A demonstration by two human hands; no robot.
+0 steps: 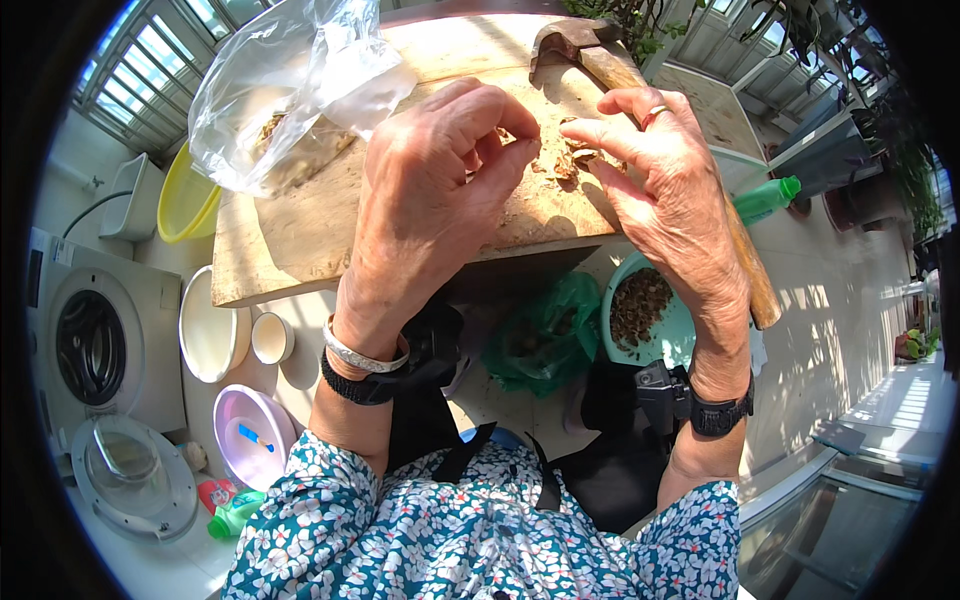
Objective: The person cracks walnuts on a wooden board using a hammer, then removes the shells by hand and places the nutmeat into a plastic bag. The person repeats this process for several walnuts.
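Observation:
My left hand (425, 185) is over the wooden board (270, 240), thumb and fingertips pressed together in a pinch. What sits between those fingertips is too small to make out. Close beside it, my right hand (670, 175) has thumb and index finger apart, near broken brown shell pieces (567, 165) on the board. A hammer (575, 42) lies at the board's right side, its wooden handle passing beneath my right hand and sticking out past the near edge. Left of my hands, a clear plastic bag (300, 100) rests on the board with some brownish contents.
Below the board are a mint-green basin (682, 335) of brown shell bits and a green plastic bag (545, 340). A green bottle (765, 200) is at the right. Leftward stand a yellow basin (185, 205), a purple basin (235, 425) and a washing machine (130, 300) with its door open.

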